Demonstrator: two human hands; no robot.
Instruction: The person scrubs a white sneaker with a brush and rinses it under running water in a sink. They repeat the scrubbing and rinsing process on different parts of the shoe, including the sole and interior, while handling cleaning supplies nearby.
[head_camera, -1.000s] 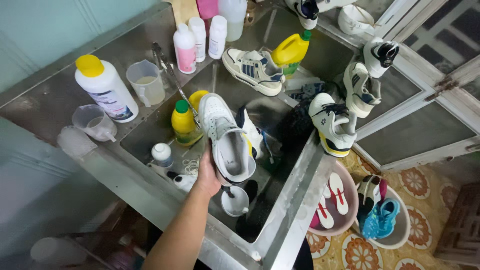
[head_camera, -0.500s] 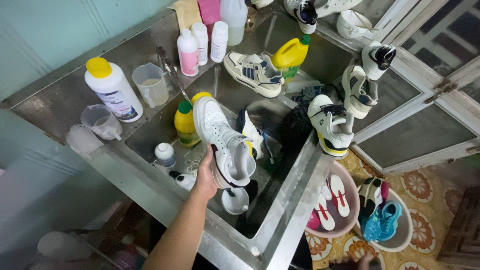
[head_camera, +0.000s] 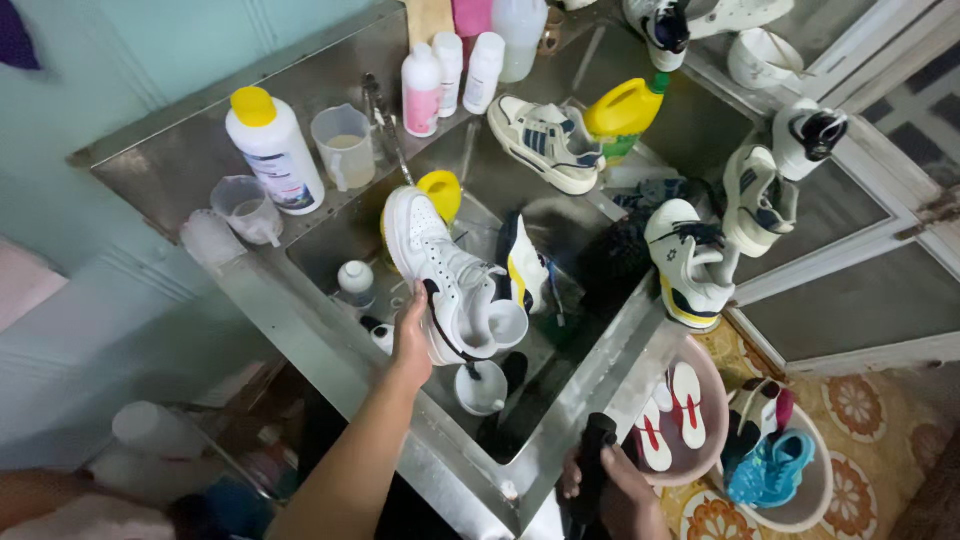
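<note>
My left hand (head_camera: 411, 335) grips the heel end of a white sneaker with black trim (head_camera: 445, 272) and holds it over the steel sink (head_camera: 300, 300), toe pointing away from me. Behind the shoe's toe stands a yellow bottle (head_camera: 441, 192). A second shoe with a yellow and dark sole (head_camera: 524, 265) lies in the basin beside it. My right hand (head_camera: 612, 485) is low at the sink's near corner, closed around a dark handle-like object (head_camera: 595, 455); what that object is stays unclear.
Several sneakers (head_camera: 545, 140) rest on the sink rim and a window ledge (head_camera: 850, 240). Bottles (head_camera: 272, 150), a measuring cup (head_camera: 343, 148) and a yellow jug (head_camera: 622, 110) stand on the counter. On the floor, a pink basin (head_camera: 715, 405) holds insoles and another basin holds a blue shoe (head_camera: 770, 470).
The white sneaker has tilted more onto its side in my left hand. My right hand has come into view at the bottom, holding a dark object.
</note>
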